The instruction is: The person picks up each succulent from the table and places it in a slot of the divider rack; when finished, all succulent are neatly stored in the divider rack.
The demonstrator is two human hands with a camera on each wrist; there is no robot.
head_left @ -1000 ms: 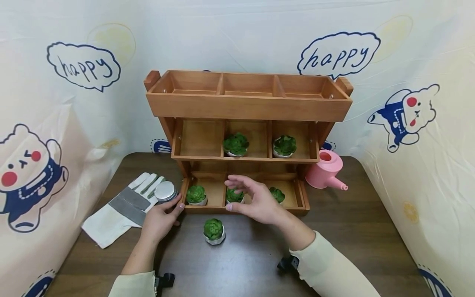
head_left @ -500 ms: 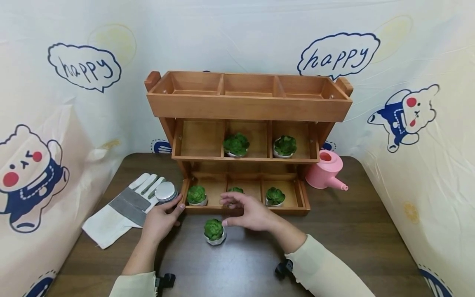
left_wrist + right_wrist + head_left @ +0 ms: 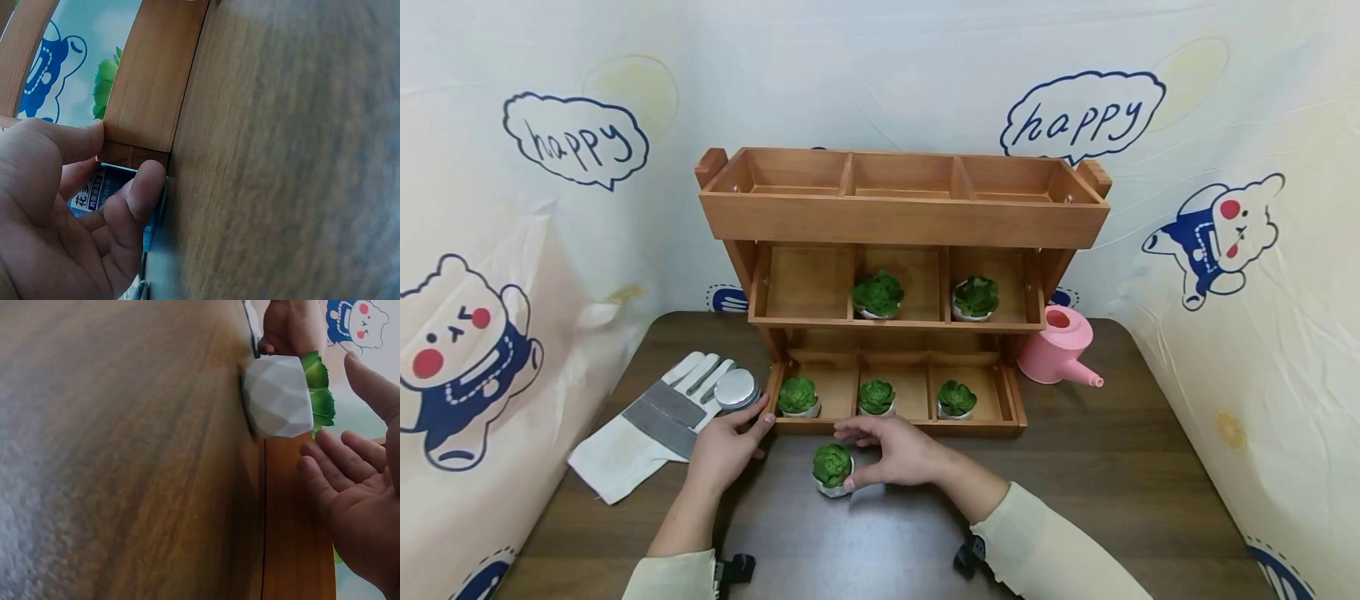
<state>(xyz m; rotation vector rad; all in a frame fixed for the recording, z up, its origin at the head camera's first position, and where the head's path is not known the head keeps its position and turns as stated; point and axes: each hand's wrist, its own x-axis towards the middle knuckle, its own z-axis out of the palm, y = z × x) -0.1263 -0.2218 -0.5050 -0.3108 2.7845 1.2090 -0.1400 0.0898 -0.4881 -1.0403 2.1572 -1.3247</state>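
A small potted succulent [image 3: 832, 467] stands upright on the table in front of a three-tier wooden shelf [image 3: 902, 218]. In the right wrist view its faceted white pot [image 3: 278, 397] shows, with green leaves on top. My right hand [image 3: 898, 454] is at its right side, thumb and fingers spread apart with nothing held. Whether the thumb touches the plant I cannot tell. My left hand [image 3: 726, 450] grips the front left corner of the shelf's bottom tier, thumb on its rim [image 3: 140, 81] and fingers around the end.
Several succulents sit in the lower two tiers, one of them in the bottom middle compartment [image 3: 876, 398]. Left of the shelf lie a white and grey glove [image 3: 662, 417] and a silver-lidded container [image 3: 735, 388]. A pink watering can [image 3: 1056, 350] stands at the right.
My right hand has come down and toward me from the bottom tier to the succulent on the table, uncovering the plants behind it. My left hand has stayed at the shelf corner.
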